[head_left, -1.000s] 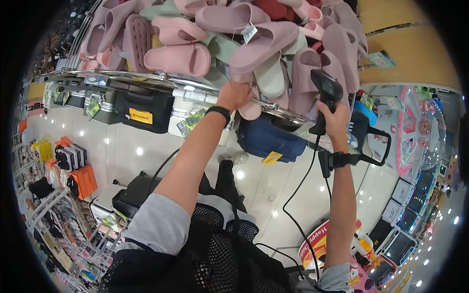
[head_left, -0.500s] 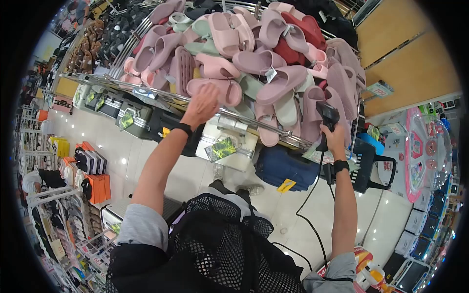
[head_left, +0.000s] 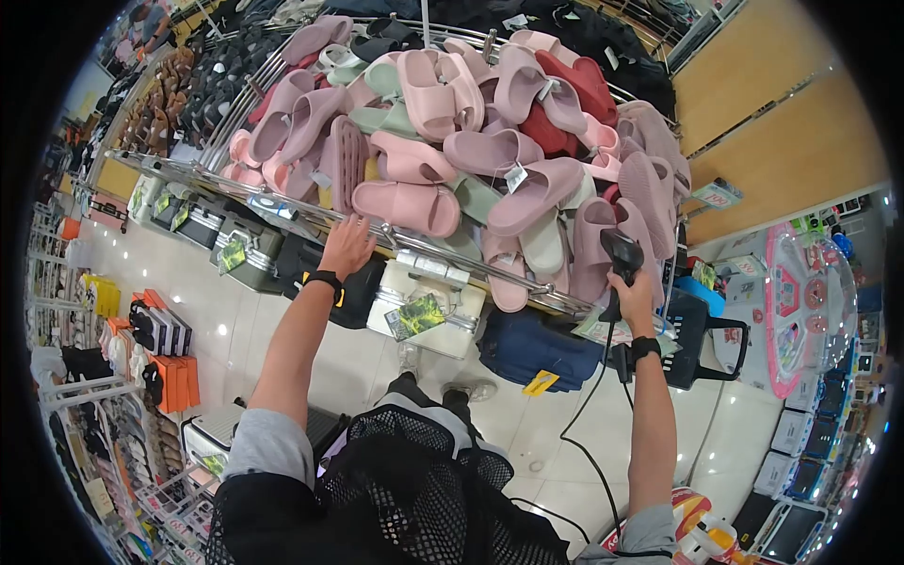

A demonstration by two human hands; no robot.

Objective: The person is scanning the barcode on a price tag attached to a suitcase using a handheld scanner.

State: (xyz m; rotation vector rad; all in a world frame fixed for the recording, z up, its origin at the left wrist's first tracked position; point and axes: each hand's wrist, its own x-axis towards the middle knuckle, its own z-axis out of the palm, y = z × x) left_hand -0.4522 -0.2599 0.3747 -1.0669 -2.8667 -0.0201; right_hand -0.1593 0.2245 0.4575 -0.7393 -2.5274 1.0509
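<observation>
A heap of pink, mauve, green and red slippers fills a metal-railed bin. My left hand point(head_left: 348, 247) is at the bin's front rail point(head_left: 438, 250), fingers spread, with nothing in it. Just above it lies a pink slipper point(head_left: 407, 208), not held. My right hand point(head_left: 634, 299) is wrapped round the handle of a black handheld scanner point(head_left: 621, 252) with a cable hanging down. The scanner's head is over the mauve slippers at the bin's right side. A white tag point(head_left: 515, 178) hangs on a mauve slipper near the middle.
Below the bin stand a cream case point(head_left: 428, 306), a dark blue bag point(head_left: 539, 350) and a black case point(head_left: 692, 334). Orange boxes point(head_left: 173, 381) and shoe racks are at the left. A pink-rimmed toy point(head_left: 783, 311) stands at the right. A person point(head_left: 151, 26) is at the far upper left.
My left hand has come off the pink slipper and moved down and left to the rail. My right hand still holds the scanner. The view has shifted slightly.
</observation>
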